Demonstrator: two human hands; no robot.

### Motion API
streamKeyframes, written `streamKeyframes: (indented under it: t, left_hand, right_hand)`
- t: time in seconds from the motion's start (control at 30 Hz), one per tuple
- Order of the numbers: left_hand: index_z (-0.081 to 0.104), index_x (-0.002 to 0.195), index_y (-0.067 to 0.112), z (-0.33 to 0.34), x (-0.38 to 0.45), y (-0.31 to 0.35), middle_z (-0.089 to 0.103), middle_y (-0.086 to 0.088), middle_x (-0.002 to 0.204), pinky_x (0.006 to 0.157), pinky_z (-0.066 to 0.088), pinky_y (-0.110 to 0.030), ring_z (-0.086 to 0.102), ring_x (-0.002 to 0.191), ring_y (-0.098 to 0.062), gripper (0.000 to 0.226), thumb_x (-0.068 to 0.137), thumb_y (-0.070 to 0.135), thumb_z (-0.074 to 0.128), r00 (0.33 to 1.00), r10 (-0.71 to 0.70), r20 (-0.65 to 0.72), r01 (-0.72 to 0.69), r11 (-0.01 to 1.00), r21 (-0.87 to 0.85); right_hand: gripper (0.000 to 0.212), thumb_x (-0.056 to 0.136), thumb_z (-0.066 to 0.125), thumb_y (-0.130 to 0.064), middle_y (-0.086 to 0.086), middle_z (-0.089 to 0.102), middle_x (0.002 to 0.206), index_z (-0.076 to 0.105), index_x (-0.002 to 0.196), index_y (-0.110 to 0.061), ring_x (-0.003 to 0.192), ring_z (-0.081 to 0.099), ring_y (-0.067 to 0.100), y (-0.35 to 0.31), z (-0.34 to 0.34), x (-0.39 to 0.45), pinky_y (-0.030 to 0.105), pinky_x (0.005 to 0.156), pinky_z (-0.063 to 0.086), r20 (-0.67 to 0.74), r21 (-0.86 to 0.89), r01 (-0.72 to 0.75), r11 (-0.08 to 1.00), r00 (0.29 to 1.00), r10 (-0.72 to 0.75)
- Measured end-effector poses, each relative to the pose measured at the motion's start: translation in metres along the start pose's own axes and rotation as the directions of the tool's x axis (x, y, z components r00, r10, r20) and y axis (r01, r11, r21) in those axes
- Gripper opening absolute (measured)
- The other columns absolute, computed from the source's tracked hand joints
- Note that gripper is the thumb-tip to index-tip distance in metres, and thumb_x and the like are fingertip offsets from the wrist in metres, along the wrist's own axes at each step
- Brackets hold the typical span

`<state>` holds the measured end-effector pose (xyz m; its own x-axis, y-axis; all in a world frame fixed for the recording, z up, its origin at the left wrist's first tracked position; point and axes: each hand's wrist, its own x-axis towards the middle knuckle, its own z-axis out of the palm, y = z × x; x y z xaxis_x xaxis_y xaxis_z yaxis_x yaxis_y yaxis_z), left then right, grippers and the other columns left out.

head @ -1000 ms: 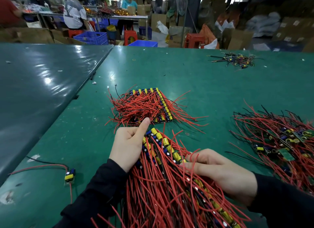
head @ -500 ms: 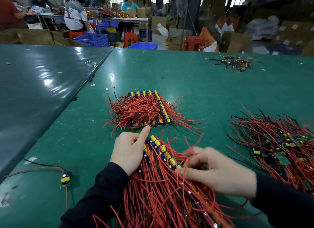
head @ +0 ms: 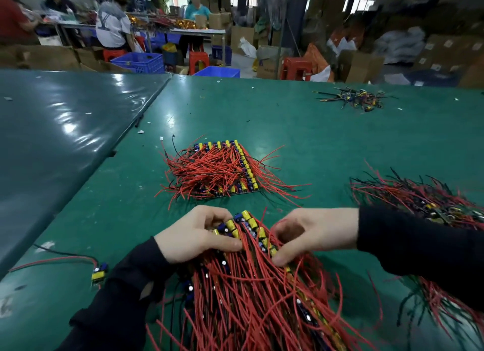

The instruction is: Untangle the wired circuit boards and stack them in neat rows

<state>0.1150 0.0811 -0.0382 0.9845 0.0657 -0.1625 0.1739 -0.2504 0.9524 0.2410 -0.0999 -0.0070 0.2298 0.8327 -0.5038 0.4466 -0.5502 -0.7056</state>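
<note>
While two hands (head: 199,235) (head: 311,235) grip one bundle (head: 248,285), three piles (head: 217,170) (head: 424,201) (head: 356,99).

Green-covered worktable (head: 301,130), glossy and flecked with small scraps. At centre, neat stack of red-wired circuit boards (head: 222,170); nearest, long row of red-wired boards (head: 251,293); at right, tangled heap of red and black wired boards (head: 419,196); far right, small dark wire tangle (head: 356,99); at left, lone yellow-and-blue board with red lead (head: 99,272).
</note>
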Motion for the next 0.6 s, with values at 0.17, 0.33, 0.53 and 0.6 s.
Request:
streamKeyframes:
  t: [0.17, 0.33, 0.53, 0.6]
  left_hand:
    - [0.061, 0.073, 0.005, 0.005, 0.0, 0.006, 0.063, -0.02, 0.072, 0.06, 0.045, -0.032, 0.057, 0.061, -0.025, 0.014, 0.076, 0.003, 0.075, 0.999, -0.04, -0.025, 0.042, 0.995, 0.09]
    - [0.062, 0.08, -0.01, 0.008, 0.001, 0.017, 0.06, -0.043, 0.084, 0.066, 0.041, -0.041, 0.054, 0.067, -0.034, 0.023, 0.071, 0.004, 0.079, 0.988, -0.135, -0.079, 0.142, 0.985, 0.102]
    - [0.064, 0.077, -0.012, 0.013, 0.004, 0.028, 0.063, -0.037, 0.082, 0.064, 0.047, -0.04, 0.055, 0.062, -0.028, 0.03, 0.067, 0.01, 0.083, 0.977, -0.161, -0.137, 0.188, 0.96, 0.209]
    - [0.063, 0.078, -0.013, 0.015, 0.005, 0.03, 0.062, -0.033, 0.072, 0.061, 0.045, -0.039, 0.052, 0.059, -0.026, 0.034, 0.066, 0.011, 0.083, 0.976, -0.165, -0.146, 0.195, 0.953, 0.23]
  right_hand:
    - [0.012, 0.088, 0.061, -0.001, -0.002, 0.068, 0.076, 0.066, 0.082, -0.012, 0.065, 0.062, 0.009, 0.009, 0.011, 0.002, 0.023, 0.069, 0.052, 0.087, 0.183, -0.028, 0.983, 0.996, 0.012]
    - [0.007, 0.088, 0.064, -0.008, -0.001, 0.069, 0.087, 0.066, 0.094, -0.005, 0.063, 0.062, -0.001, 0.006, 0.018, -0.006, 0.021, 0.071, 0.052, -0.009, 0.149, -0.048, 0.988, 0.999, 0.05]
    - [0.024, 0.085, 0.069, -0.019, 0.02, 0.07, 0.103, 0.068, 0.099, 0.001, 0.084, 0.064, 0.027, -0.006, 0.024, -0.016, 0.045, 0.09, 0.051, -0.159, -0.006, -0.087, 0.996, 0.984, 0.085]
    - [0.03, 0.084, 0.069, -0.025, 0.018, 0.07, 0.103, 0.068, 0.102, -0.001, 0.091, 0.065, 0.031, -0.007, 0.024, -0.017, 0.042, 0.089, 0.052, -0.184, -0.061, -0.113, 0.992, 0.978, 0.1]
